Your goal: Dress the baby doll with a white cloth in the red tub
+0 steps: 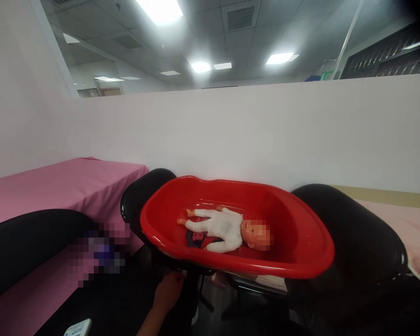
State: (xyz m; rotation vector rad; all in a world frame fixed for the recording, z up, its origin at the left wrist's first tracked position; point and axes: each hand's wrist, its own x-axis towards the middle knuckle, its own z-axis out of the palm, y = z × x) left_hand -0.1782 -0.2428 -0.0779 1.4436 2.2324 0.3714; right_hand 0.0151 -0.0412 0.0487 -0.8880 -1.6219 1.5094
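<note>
A: Item 1, surface?

B: Red plastic tub [301, 261], oval, resting across black chair backs [353, 233]. 1 doll [220, 228] lies inside on its back, white suit, head toward the right, feet toward the left; a dark cloth [196, 238] sits under its legs.

A: Hands?

B: 1 hand [168, 289] in view, low at centre, just under the tub's near rim, touching or nearly touching its underside. Which hand it is cannot be told from the forearm alone. Fingers curl upward out of sight, so the grip cannot be told either. No second hand in view.

A: Item 2, surroundings?

B: Pink-covered table [73, 182] at left, running along the wall. A second pale pink surface [406, 219] at far right. 1 white object [79, 329] at the bottom edge, only partly visible.

A: Item 3, room?

B: White partition wall [266, 130] behind the tub, stopping short of the ceiling. Grey panel ceiling with lit rectangular lights [161, 9] and a vent [240, 16]. Dark shelving [388, 60] beyond the partition, upper right.
</note>
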